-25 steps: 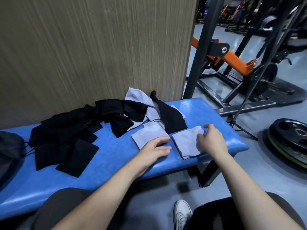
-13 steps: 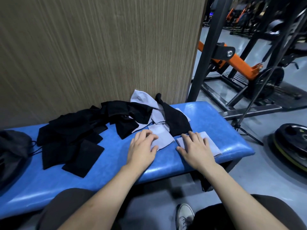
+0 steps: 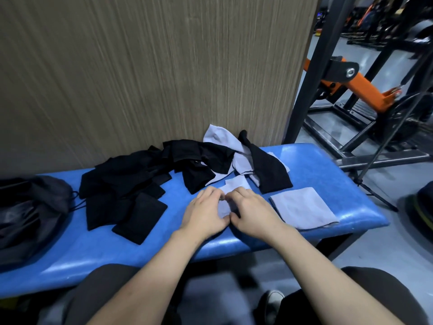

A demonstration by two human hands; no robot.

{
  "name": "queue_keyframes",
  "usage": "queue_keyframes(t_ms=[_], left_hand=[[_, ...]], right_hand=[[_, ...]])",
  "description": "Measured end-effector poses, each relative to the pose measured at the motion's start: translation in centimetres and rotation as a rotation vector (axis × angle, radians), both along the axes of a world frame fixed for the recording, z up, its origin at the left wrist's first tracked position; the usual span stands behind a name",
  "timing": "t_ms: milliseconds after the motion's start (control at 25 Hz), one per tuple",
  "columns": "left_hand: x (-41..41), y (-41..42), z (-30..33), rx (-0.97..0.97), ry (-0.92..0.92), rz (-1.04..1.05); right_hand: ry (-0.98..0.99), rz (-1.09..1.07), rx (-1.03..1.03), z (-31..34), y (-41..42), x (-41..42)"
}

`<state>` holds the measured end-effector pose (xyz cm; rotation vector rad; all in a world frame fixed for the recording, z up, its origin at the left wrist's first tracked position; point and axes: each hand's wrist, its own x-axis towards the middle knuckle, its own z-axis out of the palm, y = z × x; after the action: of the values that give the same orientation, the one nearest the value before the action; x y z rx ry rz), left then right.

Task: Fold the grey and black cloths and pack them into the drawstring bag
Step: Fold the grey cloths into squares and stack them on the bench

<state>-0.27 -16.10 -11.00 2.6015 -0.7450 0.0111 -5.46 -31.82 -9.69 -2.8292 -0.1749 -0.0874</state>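
Right hand [image 3: 254, 213] now on soft grey cloth [image 3: 234, 184]

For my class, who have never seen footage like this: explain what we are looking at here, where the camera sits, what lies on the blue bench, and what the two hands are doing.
There is no machine here. A person wears a wide-angle camera on the head, so the one view looks forward and down over their own arms. They sit facing a blue bench set against a wood-grain wall, with gym equipment to the right.

On the bench lie a heap of black cloths, loose grey cloths mixed in, and one folded grey cloth lying flat on the right. A dark drawstring bag sits at the left end.

The left hand and right hand are close together on a small grey cloth, fingers curled at its edges, apparently folding it. Nothing is lifted off the bench.
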Motion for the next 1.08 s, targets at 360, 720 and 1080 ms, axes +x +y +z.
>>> queue_keyframes(t_ms=[360,720,1080], left_hand=[[-0.4,7.9,1.7,-0.032,0.28,0.029],[-0.8,9.8,3.5,-1.012,0.828,0.189],[0.7,9.6,1.8,-0.681,0.53,0.265]], right_hand=[[0.077,0.118,0.007,0.4,5.7,0.6],[-0.124,-0.017,-0.035,-1.0,9.0,0.1],[-0.09,0.039,-0.165,-1.0,8.5,-0.3]])
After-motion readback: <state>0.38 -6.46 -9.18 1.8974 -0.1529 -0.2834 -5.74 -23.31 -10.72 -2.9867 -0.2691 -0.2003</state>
